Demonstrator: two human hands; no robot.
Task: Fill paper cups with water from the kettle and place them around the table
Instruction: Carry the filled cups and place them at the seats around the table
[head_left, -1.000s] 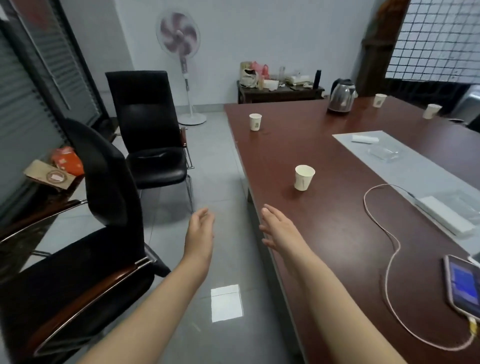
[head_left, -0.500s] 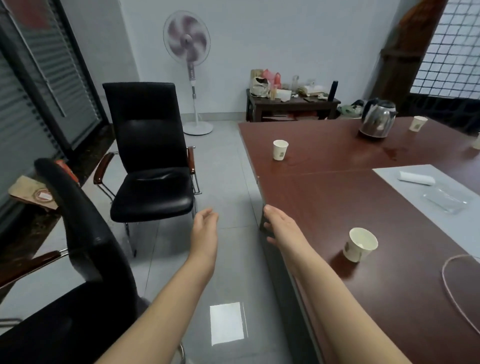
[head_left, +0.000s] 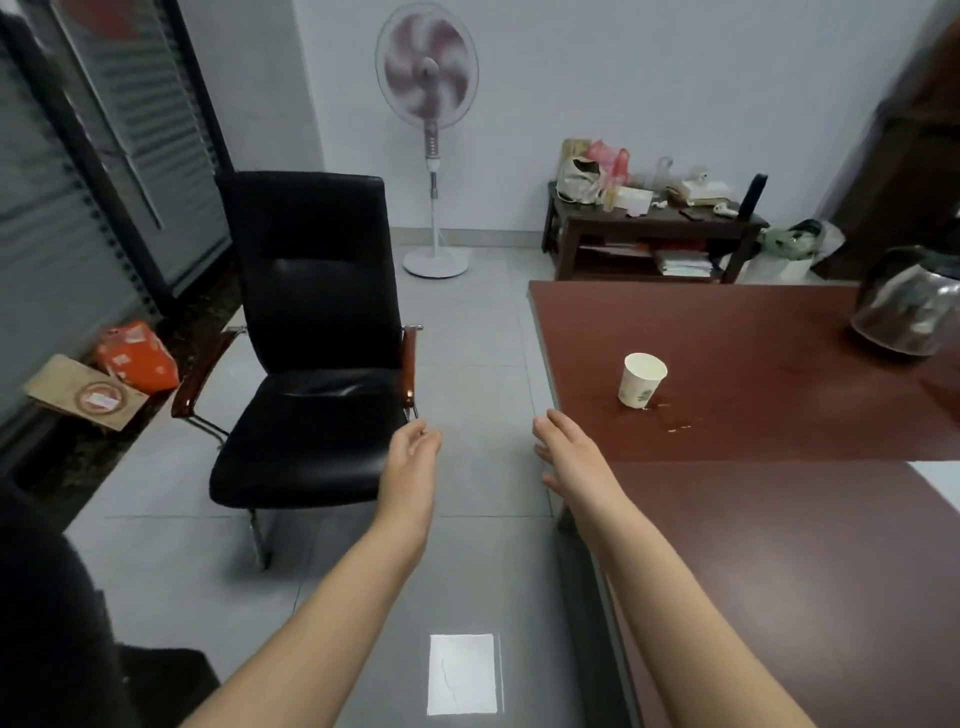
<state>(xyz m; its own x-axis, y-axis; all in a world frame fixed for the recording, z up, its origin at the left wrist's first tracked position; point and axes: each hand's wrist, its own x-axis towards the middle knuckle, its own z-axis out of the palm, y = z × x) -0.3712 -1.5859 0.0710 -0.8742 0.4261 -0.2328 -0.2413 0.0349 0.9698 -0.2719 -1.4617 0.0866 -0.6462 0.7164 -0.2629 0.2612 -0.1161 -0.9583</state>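
Left hand: the left hand (head_left: 413, 457) hangs over the floor just beside the black chair (head_left: 317, 364), fingers loosely relaxed, holding nothing.
Right hand: the right hand (head_left: 569, 457) is at the left edge of the bench (head_left: 779, 545), fingers stretched out and slightly spread, holding nothing.
Paper cup: one paper cup (head_left: 641, 380) stands upright on the bench near its left edge, ahead of the right hand and apart from it.
Cup contents: cannot tell from this angle whether it holds water.
Spillage: small drops (head_left: 675, 423) lie on the bench, touching and just right of the cup's base. This suggests pouring was done at this spot.
Kettle: the kettle (head_left: 914, 306) sits at the far right of the bench, well apart from both hands and partly cut by the frame edge.
Progress: at least one cup is set out on this side, and judged likely filled.
Outstanding: no other cups are in view, so the number left cannot be stated. With both hands free and the kettle untouched, the likely next step is fetching the kettle or a fresh cup.
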